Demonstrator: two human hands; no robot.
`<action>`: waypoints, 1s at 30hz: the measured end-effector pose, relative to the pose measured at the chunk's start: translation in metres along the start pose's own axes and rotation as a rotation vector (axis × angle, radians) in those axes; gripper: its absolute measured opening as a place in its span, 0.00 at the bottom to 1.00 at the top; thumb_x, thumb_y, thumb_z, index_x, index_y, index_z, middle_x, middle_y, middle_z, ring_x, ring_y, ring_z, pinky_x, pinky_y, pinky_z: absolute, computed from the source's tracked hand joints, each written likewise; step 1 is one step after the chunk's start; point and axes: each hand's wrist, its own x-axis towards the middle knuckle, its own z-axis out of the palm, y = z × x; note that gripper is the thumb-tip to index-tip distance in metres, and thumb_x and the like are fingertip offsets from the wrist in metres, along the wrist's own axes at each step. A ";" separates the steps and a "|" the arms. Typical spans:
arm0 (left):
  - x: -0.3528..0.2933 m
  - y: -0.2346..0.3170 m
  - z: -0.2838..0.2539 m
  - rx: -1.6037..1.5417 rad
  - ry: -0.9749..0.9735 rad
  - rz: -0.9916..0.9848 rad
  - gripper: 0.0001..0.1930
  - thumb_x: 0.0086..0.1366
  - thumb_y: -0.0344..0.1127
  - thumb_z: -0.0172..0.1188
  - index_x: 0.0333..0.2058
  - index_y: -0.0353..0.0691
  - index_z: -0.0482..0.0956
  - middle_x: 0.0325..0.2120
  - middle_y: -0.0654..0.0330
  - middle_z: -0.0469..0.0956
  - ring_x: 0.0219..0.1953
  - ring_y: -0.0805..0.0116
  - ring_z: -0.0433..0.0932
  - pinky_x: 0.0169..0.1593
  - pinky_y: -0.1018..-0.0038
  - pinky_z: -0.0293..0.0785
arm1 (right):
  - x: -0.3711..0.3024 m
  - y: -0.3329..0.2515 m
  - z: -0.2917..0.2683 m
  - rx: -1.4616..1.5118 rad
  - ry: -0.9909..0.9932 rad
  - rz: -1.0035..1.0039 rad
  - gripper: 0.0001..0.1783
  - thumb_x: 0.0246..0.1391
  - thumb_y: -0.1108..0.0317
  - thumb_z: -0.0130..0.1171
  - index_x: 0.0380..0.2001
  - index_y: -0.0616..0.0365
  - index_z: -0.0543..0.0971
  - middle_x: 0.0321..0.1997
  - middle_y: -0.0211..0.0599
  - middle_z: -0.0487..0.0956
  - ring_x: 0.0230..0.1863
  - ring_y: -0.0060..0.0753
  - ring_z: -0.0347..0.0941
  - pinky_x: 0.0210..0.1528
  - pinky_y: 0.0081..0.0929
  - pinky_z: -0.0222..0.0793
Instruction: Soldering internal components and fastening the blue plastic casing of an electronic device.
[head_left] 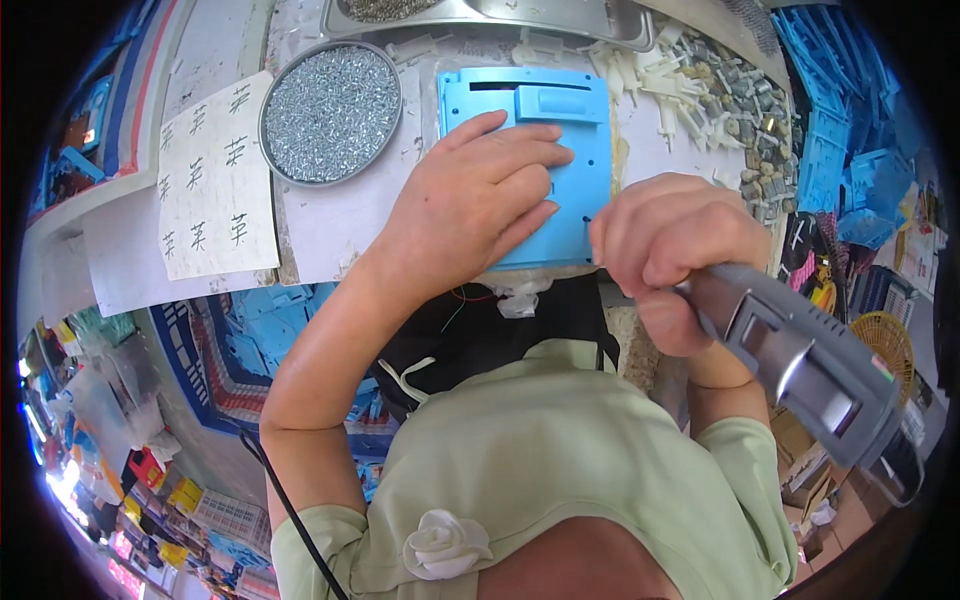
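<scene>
A light blue plastic housing panel point(575, 185) lies on the table in front of me, with a slot and a raised bar near its far edge. My left hand point(490, 190) rests across its left and middle part, fingers apart and slightly bent over the surface. Closed around the grip of a dark grey electric screwdriver point(790, 350) is my right hand point(675, 245), just at the panel's right edge. The screwdriver's body tilts down toward the lower right. Its tip is hidden behind my fingers.
A round dish of small silver screws point(332, 115) stands left of the panel, beside a handwritten paper sheet point(215, 185). Beyond is a metal tray point(500, 12). White plastic parts point(665, 85) and small metal pieces point(765, 150) lie to the right, near stacked blue panels point(820, 120).
</scene>
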 end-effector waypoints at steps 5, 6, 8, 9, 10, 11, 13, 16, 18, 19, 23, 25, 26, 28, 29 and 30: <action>0.002 -0.003 -0.001 0.022 0.015 -0.008 0.09 0.61 0.32 0.65 0.30 0.39 0.72 0.51 0.58 0.81 0.59 0.56 0.77 0.64 0.51 0.68 | 0.020 0.002 -0.019 0.129 -0.087 -0.053 0.20 0.58 0.55 0.69 0.32 0.54 0.69 0.15 0.29 0.71 0.13 0.27 0.65 0.20 0.27 0.69; 0.005 -0.005 -0.002 0.016 0.013 -0.005 0.09 0.61 0.32 0.65 0.30 0.39 0.72 0.51 0.58 0.81 0.59 0.56 0.77 0.64 0.51 0.68 | 0.022 0.000 -0.022 0.173 -0.050 -0.033 0.17 0.57 0.61 0.69 0.31 0.56 0.70 0.17 0.31 0.72 0.16 0.30 0.67 0.23 0.29 0.70; 0.004 -0.002 -0.002 -0.002 -0.002 -0.010 0.09 0.61 0.32 0.65 0.31 0.39 0.72 0.51 0.58 0.81 0.59 0.56 0.77 0.64 0.51 0.68 | 0.031 -0.001 -0.032 0.254 0.017 -0.013 0.12 0.54 0.73 0.68 0.29 0.61 0.72 0.20 0.34 0.72 0.21 0.34 0.70 0.28 0.34 0.72; 0.003 0.000 -0.002 -0.008 -0.006 -0.016 0.09 0.61 0.32 0.65 0.30 0.39 0.72 0.51 0.58 0.81 0.58 0.56 0.78 0.64 0.51 0.68 | 0.033 0.005 -0.032 0.201 0.025 -0.014 0.12 0.54 0.74 0.68 0.30 0.61 0.72 0.21 0.35 0.72 0.21 0.34 0.70 0.28 0.34 0.72; 0.002 0.001 -0.001 -0.015 -0.010 -0.021 0.09 0.61 0.32 0.65 0.30 0.39 0.72 0.51 0.58 0.81 0.58 0.56 0.78 0.63 0.51 0.68 | 0.033 0.006 -0.032 0.161 0.008 -0.022 0.12 0.55 0.72 0.67 0.31 0.60 0.71 0.21 0.34 0.72 0.20 0.33 0.69 0.27 0.33 0.71; 0.002 -0.001 -0.001 -0.012 -0.007 -0.027 0.09 0.61 0.32 0.65 0.30 0.39 0.73 0.51 0.58 0.81 0.58 0.56 0.78 0.63 0.51 0.68 | 0.034 0.008 -0.031 0.125 -0.012 -0.029 0.13 0.55 0.69 0.67 0.31 0.60 0.71 0.20 0.34 0.72 0.19 0.32 0.68 0.26 0.32 0.70; 0.003 -0.002 -0.002 -0.016 -0.005 -0.029 0.09 0.61 0.32 0.66 0.31 0.39 0.73 0.51 0.58 0.81 0.58 0.56 0.78 0.63 0.52 0.68 | 0.038 0.009 -0.029 0.052 -0.023 -0.030 0.17 0.59 0.59 0.66 0.32 0.56 0.69 0.17 0.30 0.70 0.16 0.28 0.65 0.23 0.29 0.67; 0.003 -0.004 -0.001 -0.037 0.001 -0.046 0.09 0.60 0.33 0.66 0.32 0.39 0.74 0.51 0.58 0.81 0.58 0.57 0.78 0.63 0.52 0.68 | 0.037 0.015 -0.027 0.117 -0.019 -0.023 0.18 0.58 0.59 0.67 0.30 0.57 0.69 0.16 0.29 0.70 0.14 0.28 0.65 0.21 0.29 0.67; 0.002 -0.004 -0.001 -0.054 -0.011 -0.059 0.08 0.60 0.33 0.66 0.33 0.39 0.75 0.51 0.59 0.81 0.58 0.57 0.78 0.63 0.52 0.68 | 0.036 0.021 -0.026 0.139 -0.036 -0.040 0.14 0.56 0.67 0.68 0.30 0.59 0.71 0.17 0.31 0.70 0.15 0.30 0.66 0.21 0.30 0.69; 0.002 -0.005 -0.003 -0.057 -0.020 -0.064 0.08 0.60 0.33 0.67 0.33 0.39 0.76 0.51 0.59 0.81 0.58 0.58 0.78 0.63 0.53 0.68 | 0.036 0.023 -0.025 0.127 -0.036 -0.038 0.14 0.55 0.67 0.68 0.29 0.59 0.71 0.17 0.31 0.70 0.15 0.30 0.67 0.21 0.29 0.69; 0.000 -0.003 -0.001 -0.054 -0.029 -0.074 0.08 0.60 0.33 0.67 0.35 0.39 0.78 0.52 0.59 0.81 0.58 0.58 0.78 0.63 0.53 0.68 | 0.042 0.027 -0.025 0.118 -0.070 0.013 0.18 0.58 0.60 0.68 0.29 0.56 0.69 0.15 0.28 0.70 0.14 0.28 0.65 0.21 0.28 0.68; -0.001 -0.001 -0.002 -0.054 -0.036 -0.092 0.08 0.60 0.33 0.67 0.35 0.39 0.78 0.52 0.59 0.81 0.59 0.58 0.77 0.63 0.54 0.68 | 0.051 0.030 -0.037 0.255 -0.108 0.012 0.15 0.56 0.65 0.68 0.29 0.59 0.71 0.16 0.29 0.70 0.15 0.29 0.66 0.21 0.29 0.67; 0.003 -0.003 -0.003 -0.058 -0.037 -0.087 0.08 0.59 0.33 0.67 0.35 0.40 0.78 0.52 0.59 0.81 0.59 0.59 0.77 0.63 0.54 0.68 | 0.057 0.027 -0.046 0.292 -0.112 -0.004 0.14 0.56 0.66 0.67 0.29 0.59 0.71 0.16 0.29 0.70 0.16 0.29 0.65 0.21 0.29 0.65; 0.010 -0.007 -0.004 -0.073 -0.028 -0.060 0.08 0.59 0.32 0.67 0.35 0.39 0.78 0.52 0.59 0.81 0.59 0.59 0.77 0.63 0.54 0.67 | 0.075 0.025 -0.062 0.278 -0.077 -0.071 0.13 0.61 0.64 0.63 0.32 0.56 0.69 0.15 0.27 0.68 0.15 0.25 0.62 0.20 0.26 0.61; 0.008 -0.003 -0.003 -0.080 -0.037 -0.066 0.08 0.59 0.32 0.67 0.35 0.39 0.78 0.52 0.59 0.81 0.60 0.59 0.77 0.64 0.54 0.67 | 0.081 0.029 -0.067 0.271 -0.060 -0.089 0.12 0.62 0.62 0.61 0.33 0.54 0.68 0.14 0.27 0.68 0.14 0.23 0.61 0.20 0.25 0.60; 0.004 -0.001 -0.003 -0.077 -0.045 -0.087 0.08 0.60 0.32 0.67 0.36 0.40 0.78 0.52 0.60 0.81 0.60 0.59 0.77 0.64 0.54 0.67 | 0.090 0.042 -0.064 0.250 -0.054 -0.070 0.12 0.63 0.62 0.60 0.33 0.55 0.68 0.14 0.27 0.68 0.15 0.23 0.60 0.21 0.26 0.59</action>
